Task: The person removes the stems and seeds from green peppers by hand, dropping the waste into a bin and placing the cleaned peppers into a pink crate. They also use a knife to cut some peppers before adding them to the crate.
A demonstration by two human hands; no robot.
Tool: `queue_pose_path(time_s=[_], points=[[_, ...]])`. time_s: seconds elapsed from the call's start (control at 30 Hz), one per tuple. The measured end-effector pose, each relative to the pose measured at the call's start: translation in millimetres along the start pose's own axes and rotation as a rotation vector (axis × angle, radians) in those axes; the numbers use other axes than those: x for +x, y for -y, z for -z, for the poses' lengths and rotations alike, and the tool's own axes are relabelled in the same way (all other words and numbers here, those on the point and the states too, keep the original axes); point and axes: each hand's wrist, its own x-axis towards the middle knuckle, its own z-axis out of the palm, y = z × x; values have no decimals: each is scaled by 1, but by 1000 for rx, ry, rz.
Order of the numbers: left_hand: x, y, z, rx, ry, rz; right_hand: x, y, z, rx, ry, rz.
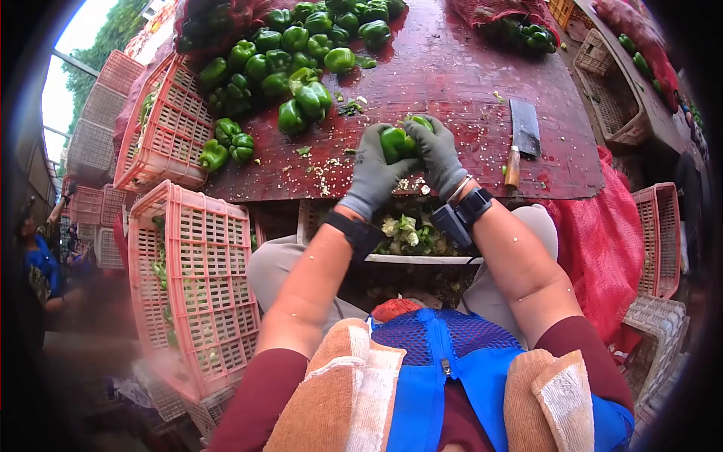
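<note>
A green bell pepper (395,143) is held between my two gloved hands, just over the front edge of the red table (452,83). My left hand (374,169) wraps its fingers around the pepper's left side. On the other side, my right hand (444,154) is closed on it too, hiding part of the pepper. A cleaver (525,132) with a wooden handle lies on the table to the right of my hands. Below my hands, pepper cores and scraps (407,232) fill a container between my knees. White seeds are scattered across the tabletop around my hands.
A large heap of green bell peppers (294,53) covers the table's back left. Pink plastic crates (199,282) stand along the left side. A red mesh sack (602,248) hangs at the right. Another mesh sack of peppers (520,26) lies at the back. A person (41,260) is at far left.
</note>
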Motion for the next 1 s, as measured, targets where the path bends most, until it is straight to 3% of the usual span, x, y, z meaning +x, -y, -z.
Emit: queue_pose_path(time_s=[0.1, 0.17, 0.23, 0.3, 0.33, 0.37, 0.43, 0.5, 0.53, 0.57, 0.63, 0.7, 0.77, 0.83, 0.97, 1.0], points=[[-12, 0, -30, 220, -236, -69, 8, -15, 5, 7, -210, 67], [-13, -1, -38, 328, -295, -114, 24, -29, 17, 177, -272, -7], [-9, 9, -41, 106, -348, -21, 42, -23, 36, 619, -179, -257], [-4, 25, -34, -358, -415, 228, 52, -6, 41, 732, -208, -348], [-1, 38, -32, -428, -410, 248, 42, 17, 25, 417, -344, -160], [1, 51, -29, -497, -406, 270, 45, 16, 27, 302, -254, -80], [14, 59, -13, -77, -273, 113, 45, 20, 24, 72, -77, 83], [40, 110, 10, -184, -195, 45, 38, 26, 27, -373, -130, 322], [46, 81, 27, 123, -380, -75, 42, 30, 45, -687, -118, 490], [56, 85, 43, 190, -447, 145, 45, 36, 64, -1003, -104, 656], [70, 106, 80, 481, -453, 280, 25, 73, 95, -1499, -162, 824], [77, 99, 97, 862, -398, 355, 8, 81, 129, -1741, -271, 511], [85, 98, 102, 994, -265, 500, -10, 84, 133, -1836, -283, -70], [95, 98, 104, 1099, -165, 590, -14, 77, 147, -1880, -264, -81], [106, 103, 113, 1075, -99, 496, -9, 64, 178, -1787, -273, -69], [109, 101, 115, 1062, -79, 479, -7, 59, 181, -1816, -306, 33]])
